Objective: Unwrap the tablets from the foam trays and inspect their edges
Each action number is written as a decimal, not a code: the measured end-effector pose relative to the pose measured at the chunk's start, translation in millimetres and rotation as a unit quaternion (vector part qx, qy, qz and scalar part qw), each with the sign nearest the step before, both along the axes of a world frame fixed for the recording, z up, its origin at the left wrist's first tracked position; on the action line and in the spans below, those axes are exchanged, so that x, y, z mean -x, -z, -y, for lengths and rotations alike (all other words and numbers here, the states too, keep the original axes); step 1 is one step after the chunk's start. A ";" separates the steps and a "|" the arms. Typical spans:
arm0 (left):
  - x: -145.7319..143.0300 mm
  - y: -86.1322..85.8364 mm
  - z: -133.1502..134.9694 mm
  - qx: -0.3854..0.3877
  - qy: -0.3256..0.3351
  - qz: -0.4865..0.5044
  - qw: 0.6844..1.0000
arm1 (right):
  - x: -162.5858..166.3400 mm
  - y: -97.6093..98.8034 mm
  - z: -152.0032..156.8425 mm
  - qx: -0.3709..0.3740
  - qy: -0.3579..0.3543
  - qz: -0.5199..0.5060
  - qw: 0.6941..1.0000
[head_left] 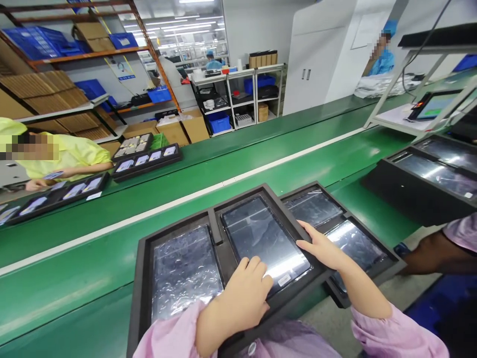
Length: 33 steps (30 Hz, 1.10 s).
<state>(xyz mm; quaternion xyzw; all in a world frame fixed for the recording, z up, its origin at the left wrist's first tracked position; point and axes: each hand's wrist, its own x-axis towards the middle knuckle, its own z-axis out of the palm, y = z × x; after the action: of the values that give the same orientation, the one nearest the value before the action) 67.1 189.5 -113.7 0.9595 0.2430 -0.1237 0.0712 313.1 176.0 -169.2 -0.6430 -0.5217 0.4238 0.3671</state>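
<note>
The tablet (257, 226) lies under my curled left fingers (256, 266); I can't tell whether they pinch anything. My right fingers (307, 229) rest along its black tray's (139, 288) rim, thumb apart, grip unclear. Just right of them sits another tray (340, 219).

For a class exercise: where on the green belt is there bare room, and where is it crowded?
Bare green belt shows between the white line and front tray, and between the right tray and far-right trays. Crowded: where front tray and right tray meet, at the right hand.
</note>
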 end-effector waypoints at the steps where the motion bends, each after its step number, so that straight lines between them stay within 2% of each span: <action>1: -0.4 2.0 0.1 -0.008 0.017 -0.001 1.000 | 0.0 0.5 0.1 -0.002 -0.001 0.000 1.000; 4: 0.1 5.9 -1.8 -0.024 0.072 0.017 0.997 | 0.1 1.0 0.5 -0.004 -0.004 0.002 1.000; 6: 3.5 4.1 -7.6 -0.030 0.067 0.032 0.997 | 0.1 0.5 0.9 0.001 0.000 -0.002 1.000; 8: 13.2 -2.5 -19.4 -0.049 -0.005 0.043 0.998 | 0.0 0.1 1.4 0.007 0.003 -0.010 1.000; 10: 31.8 -11.7 -35.9 -0.070 -0.135 0.080 0.985 | -0.5 0.7 1.9 0.011 0.004 -0.021 1.000; 11: 44.2 -16.0 -44.5 -0.072 -0.210 0.116 0.968 | -0.9 1.3 1.9 0.014 0.006 -0.024 1.000; 13: 71.7 -22.0 -59.2 -0.045 -0.355 0.201 0.912 | -1.7 2.6 1.2 0.020 0.019 -0.020 0.999; 16: 106.3 -22.4 -68.7 0.017 -0.513 0.267 0.815 | -1.8 0.1 -1.3 0.004 0.069 0.003 0.998; 18: 118.1 -19.1 -66.9 0.061 -0.566 0.318 0.758 | 0.0 -6.7 -3.8 -0.039 0.122 0.020 0.992; 20: 120.6 -15.5 -60.8 0.103 -0.585 0.394 0.701 | 4.0 -16.5 -7.5 -0.095 0.160 0.008 0.983; 22: 116.0 -12.3 -51.4 0.142 -0.578 0.466 0.655 | 9.9 -26.3 -13.2 -0.130 0.149 -0.047 0.979; 23: 111.7 -10.5 -45.3 0.162 -0.563 0.489 0.646 | 13.3 -30.4 -17.1 -0.127 0.125 -0.082 0.981; 24: 106.1 -8.4 -38.5 0.181 -0.541 0.497 0.653 | 16.6 -33.7 -21.8 -0.110 0.096 -0.115 0.982; 25: 99.4 -5.6 -30.8 0.197 -0.510 0.492 0.677 | 19.7 -36.2 -27.1 -0.083 0.070 -0.142 0.984; 28: 74.8 5.3 -7.0 0.245 -0.363 0.400 0.805 | 27.7 -39.9 -45.2 0.009 0.029 -0.173 0.984; 30: 58.0 12.0 5.2 0.244 -0.241 0.319 0.883 | 32.3 -39.8 -55.7 0.053 0.024 -0.154 0.986; 31: 50.9 14.1 9.2 0.235 -0.187 0.278 0.912 | 34.7 -39.3 -59.5 0.068 0.019 -0.129 0.989; 33: 41.1 15.1 13.0 0.210 -0.116 0.204 0.949 | 39.8 -38.1 -62.3 0.074 0.002 -0.060 0.995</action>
<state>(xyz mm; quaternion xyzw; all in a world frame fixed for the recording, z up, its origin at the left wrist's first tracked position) 26.0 176.5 -128.8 0.8928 0.3016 0.0353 0.3328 273.2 238.2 -131.1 -0.6429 -0.4647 0.4985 0.3495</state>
